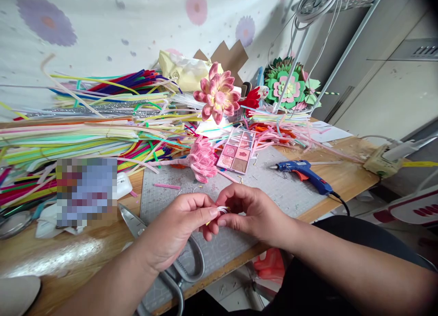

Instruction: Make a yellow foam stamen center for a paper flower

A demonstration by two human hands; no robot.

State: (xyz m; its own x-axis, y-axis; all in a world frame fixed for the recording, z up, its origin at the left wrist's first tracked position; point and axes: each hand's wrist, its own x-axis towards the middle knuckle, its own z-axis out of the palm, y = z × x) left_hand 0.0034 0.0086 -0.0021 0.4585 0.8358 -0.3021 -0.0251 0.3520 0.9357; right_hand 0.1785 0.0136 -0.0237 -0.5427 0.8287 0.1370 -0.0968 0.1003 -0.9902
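Note:
My left hand point(195, 215) and my right hand point(248, 211) meet over the front of the grey cutting mat point(219, 256). Pinched between the fingers of both is a small bundle of thin white strands point(223, 209) with yellowish ends, largely covered by my fingertips. Just beyond lies a pink pipe-cleaner flower point(202, 160) on a fuzzy stem, beside an open makeup palette point(237, 151). Large grey-handled scissors point(193, 261) lie partly beneath my left forearm. To the right rests a blue hot glue gun point(304, 172), its nozzle pointing left.
Heaps of coloured pipe cleaners point(68, 131) cover the back left. A finished pink-yellow flower point(219, 95) stands behind the palette, and green paper flowers point(285, 85) sit farther right. A power strip point(383, 158) is at the right table edge. Pipe-cleaner scraps and bent wires lie on the mat.

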